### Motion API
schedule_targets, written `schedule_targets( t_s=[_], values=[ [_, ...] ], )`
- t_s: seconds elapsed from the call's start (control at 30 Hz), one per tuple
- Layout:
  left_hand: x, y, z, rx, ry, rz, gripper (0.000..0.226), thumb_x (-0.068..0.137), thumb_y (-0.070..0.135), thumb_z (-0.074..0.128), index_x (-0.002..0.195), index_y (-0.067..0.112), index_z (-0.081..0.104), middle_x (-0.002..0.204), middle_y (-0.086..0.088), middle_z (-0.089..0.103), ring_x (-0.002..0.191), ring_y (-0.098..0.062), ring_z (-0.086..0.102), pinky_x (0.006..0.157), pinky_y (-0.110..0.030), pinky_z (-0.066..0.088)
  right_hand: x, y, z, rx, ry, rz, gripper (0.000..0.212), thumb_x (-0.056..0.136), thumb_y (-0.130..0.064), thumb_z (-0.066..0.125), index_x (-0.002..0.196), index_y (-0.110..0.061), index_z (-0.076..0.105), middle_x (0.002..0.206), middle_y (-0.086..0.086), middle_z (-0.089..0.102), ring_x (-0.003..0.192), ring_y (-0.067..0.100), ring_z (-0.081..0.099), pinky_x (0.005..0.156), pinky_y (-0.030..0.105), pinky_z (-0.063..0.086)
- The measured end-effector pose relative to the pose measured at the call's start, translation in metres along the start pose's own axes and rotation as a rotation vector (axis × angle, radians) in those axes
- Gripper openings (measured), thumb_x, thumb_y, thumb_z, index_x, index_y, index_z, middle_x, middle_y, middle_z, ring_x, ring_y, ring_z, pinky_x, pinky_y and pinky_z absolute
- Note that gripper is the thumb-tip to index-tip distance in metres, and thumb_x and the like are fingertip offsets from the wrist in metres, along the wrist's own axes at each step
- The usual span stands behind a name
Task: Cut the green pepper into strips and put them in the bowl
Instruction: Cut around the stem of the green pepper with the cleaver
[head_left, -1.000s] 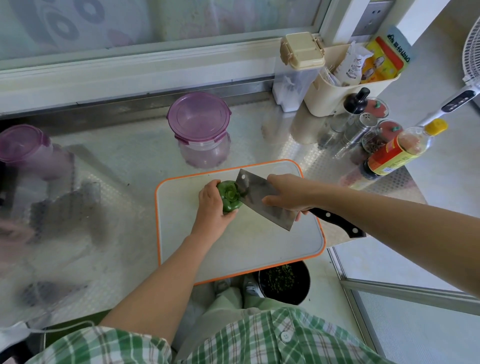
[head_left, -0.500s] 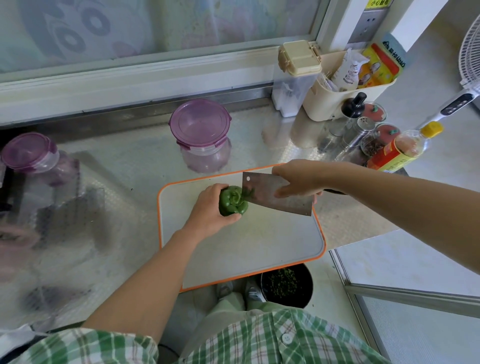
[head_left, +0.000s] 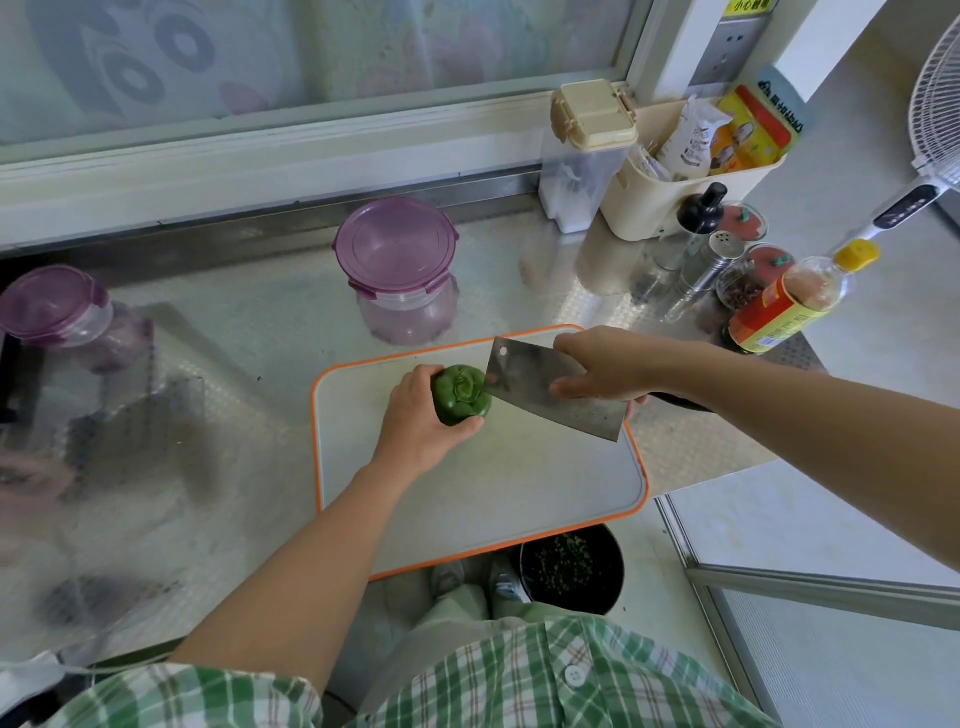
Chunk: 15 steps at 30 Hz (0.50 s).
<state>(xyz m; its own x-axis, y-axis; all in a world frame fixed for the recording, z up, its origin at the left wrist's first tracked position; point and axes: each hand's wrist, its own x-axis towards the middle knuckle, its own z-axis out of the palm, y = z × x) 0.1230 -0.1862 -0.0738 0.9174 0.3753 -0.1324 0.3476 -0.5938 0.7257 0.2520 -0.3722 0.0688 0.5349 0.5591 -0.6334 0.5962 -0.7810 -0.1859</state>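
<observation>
A whole green pepper (head_left: 461, 395) lies on its side near the far edge of the white cutting board (head_left: 498, 493) with the orange rim. My left hand (head_left: 415, 426) grips it from the left, thumb under its near side. My right hand (head_left: 602, 371) holds a steel cleaver (head_left: 550, 392), fingers over the blade's back and flat; the dark handle is mostly hidden behind the wrist. The blade's front corner touches the pepper's right side. A lidded purple bowl (head_left: 400, 270) stands just behind the board.
A second purple-lidded container (head_left: 57, 312) sits at the far left. Bottles, shakers and a cream caddy (head_left: 691, 182) crowd the back right corner. The board overhangs the counter's near edge above a black bin (head_left: 571, 569) on the floor. A fan (head_left: 940, 88) stands at right.
The cleaver swung from lying angled across the board to meet the pepper's right side. My left hand stayed on the pepper, turning it slightly.
</observation>
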Motion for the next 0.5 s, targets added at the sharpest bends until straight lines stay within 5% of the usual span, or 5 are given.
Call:
schedule_targets(
  t_s=[0.5],
  values=[
    [-0.0069, 0.0024, 0.0033, 0.039, 0.038, 0.020, 0.077, 0.062, 0.041, 0.087, 0.117, 0.006, 0.047, 0.113, -0.009, 0.051, 0.106, -0.027, 0.048, 0.088, -0.031, 0.039, 0.0090, -0.0057, 0.0069, 0.110, -0.071, 0.070, 0.030, 0.094, -0.038, 0.054, 0.103, -0.010, 0.047, 0.081, 0.002, 0.050, 0.041, 0.015, 0.053, 0.033, 0.019, 0.036]
  ],
)
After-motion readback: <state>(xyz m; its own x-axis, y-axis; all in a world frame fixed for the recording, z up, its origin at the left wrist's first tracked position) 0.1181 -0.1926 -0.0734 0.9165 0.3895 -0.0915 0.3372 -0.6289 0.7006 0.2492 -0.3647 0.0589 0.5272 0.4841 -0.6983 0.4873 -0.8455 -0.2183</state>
